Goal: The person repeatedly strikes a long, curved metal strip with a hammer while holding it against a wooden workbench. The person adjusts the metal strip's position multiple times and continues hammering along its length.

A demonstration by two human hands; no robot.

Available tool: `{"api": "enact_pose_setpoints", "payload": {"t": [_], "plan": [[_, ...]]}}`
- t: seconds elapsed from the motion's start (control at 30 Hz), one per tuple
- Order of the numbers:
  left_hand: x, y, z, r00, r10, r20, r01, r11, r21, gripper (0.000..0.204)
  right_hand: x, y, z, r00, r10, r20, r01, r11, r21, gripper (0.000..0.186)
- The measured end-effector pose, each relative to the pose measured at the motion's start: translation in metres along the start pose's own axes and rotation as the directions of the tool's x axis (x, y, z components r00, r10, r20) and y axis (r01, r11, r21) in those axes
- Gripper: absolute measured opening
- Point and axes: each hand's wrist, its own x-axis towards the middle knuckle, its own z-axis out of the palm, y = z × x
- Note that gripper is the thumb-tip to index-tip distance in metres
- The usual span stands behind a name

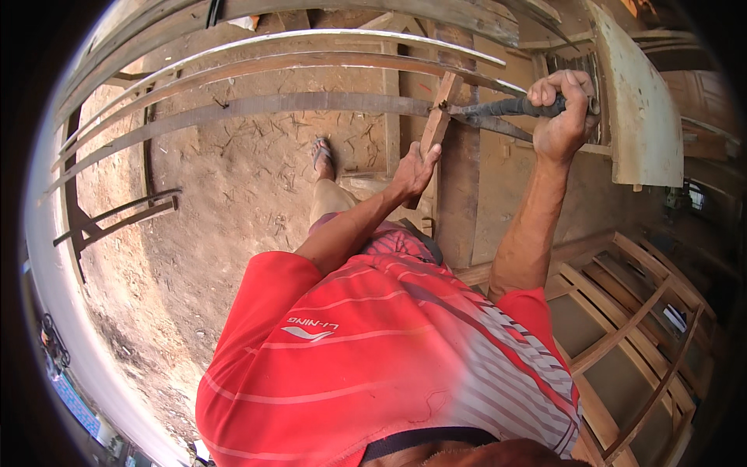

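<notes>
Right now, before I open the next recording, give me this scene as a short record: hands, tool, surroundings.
Left hand: grips a short wooden piece
Right hand: closed around a dark-handled tool
Tool end: at the wooden piece; exact contact unclear
Far side: long wooden strips
Upper right: pale board
Lower right: wooden frame
Underfoot: littered brown ground, one sandalled foot visible

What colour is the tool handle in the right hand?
The tool handle in the right hand looks black, best seen in the head view.
</notes>
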Motion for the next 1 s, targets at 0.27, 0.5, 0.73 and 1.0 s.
{"api": "enact_pose_setpoints", "payload": {"t": [0.27, 0.5, 0.73, 1.0], "plan": [[0.018, -0.022, 0.035, 0.999, 0.045, 0.013, -0.043, 0.991, -0.123, 0.077, -0.028, -0.014, 0.039, 0.993, -0.043, 0.11, 0.043, 0.999, 0.001, 0.029], [0.012, -0.022, 0.045, 0.993, 0.116, -0.018, -0.117, 0.992, -0.055, 0.071, -0.012, 0.019, -0.137, 0.964, 0.093, -0.249, -0.018, 0.958, 0.288, 0.028], [-0.01, 0.005, -0.005, 0.976, -0.046, 0.211, 0.146, 0.859, -0.492, 0.08, -0.081, -0.026, -0.121, 0.997, -0.025, -0.07, 0.046, 0.945, 0.323, 0.033], [-0.051, 0.0, -0.045, 0.969, 0.156, -0.194, -0.157, 0.988, 0.009, 0.057, -0.135, 0.004, -0.099, 0.999, 0.028, -0.019, -0.023, 0.975, 0.219, 0.028]]}}
